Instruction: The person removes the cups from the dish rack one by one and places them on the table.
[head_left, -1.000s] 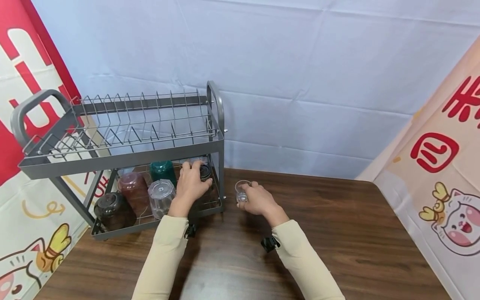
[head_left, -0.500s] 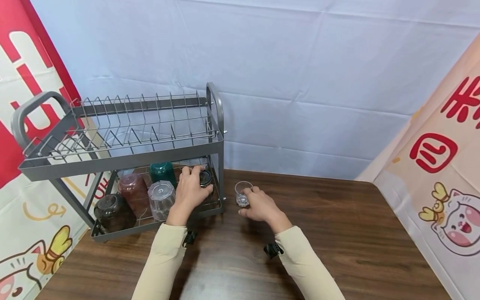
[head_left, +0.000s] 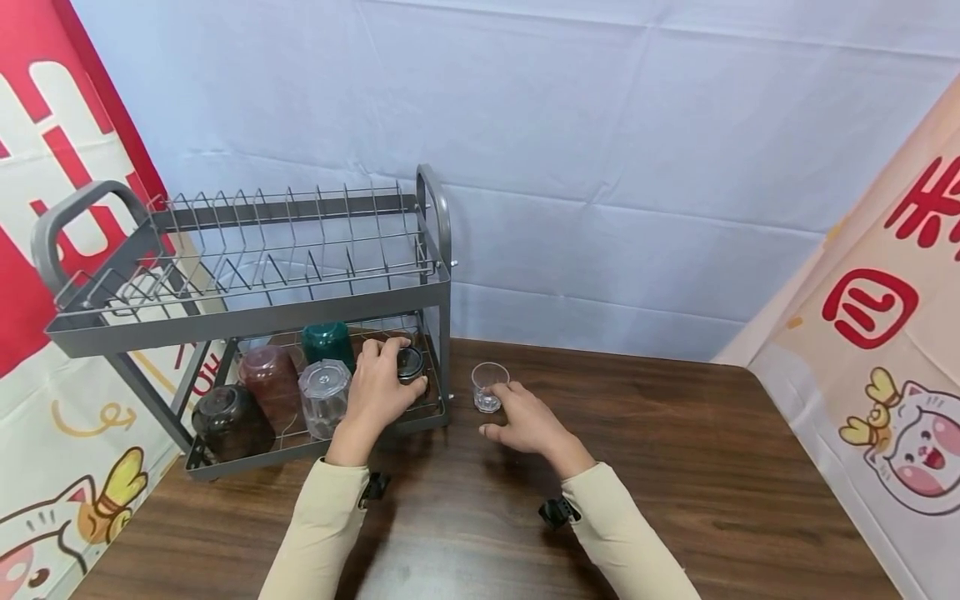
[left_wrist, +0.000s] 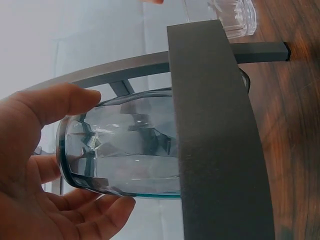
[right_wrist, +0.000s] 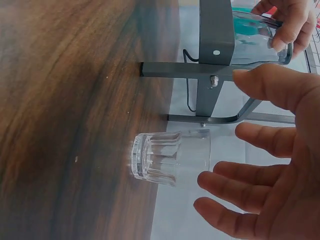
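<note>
My left hand (head_left: pixel 375 383) reaches into the lower tier of the grey dish rack (head_left: pixel 255 318). There it holds the near end of a bluish see-through glass (left_wrist: pixel 130 145), thumb on one side and curled fingers on the other. The rack's front rail hides the glass's far end in the left wrist view. On the table just right of the rack stands a small clear drinking glass (head_left: pixel 487 404), upright. My right hand (head_left: pixel 528 421) is beside it, fingers spread and nothing in its grasp. The right wrist view shows the fingertips near the clear glass's rim (right_wrist: pixel 209 150).
Several upside-down cups share the rack's lower tier: a teal one (head_left: pixel 327 342), a clear ribbed one (head_left: pixel 324 400), a pinkish one (head_left: pixel 270 383) and a dark one (head_left: pixel 232 425). Wire slots (head_left: pixel 300 250) fill the upper tier. A pale cloth (head_left: pixel 600 167) hangs behind the wooden table (head_left: pixel 712 467).
My right hand has let go of the clear glass and drawn back slightly to the right, leaving it standing on the table. My left hand stays at the bluish glass.
</note>
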